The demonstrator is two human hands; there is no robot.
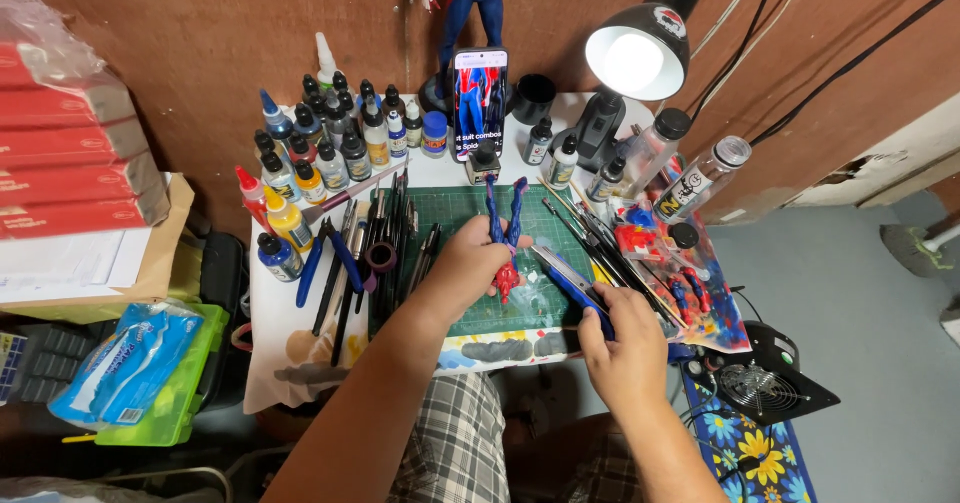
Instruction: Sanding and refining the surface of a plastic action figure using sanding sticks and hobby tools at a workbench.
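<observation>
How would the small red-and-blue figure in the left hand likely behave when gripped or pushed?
The figure looks light: the left hand lifts it by the torso alone. Its thin blue legs stick out unsupported, so they probably snap or bend under side pressure. Laid on the green cutting mat, it would likely lie flat, not roll.

Blue and red figure [505,238] on a green gridded cutting mat [455,213]. Blue-handled pliers [322,258], black lamp [645,38], plaid grey-white shorts [455,448], blue cloth with yellow flowers [750,443], red boxes [70,153].
</observation>
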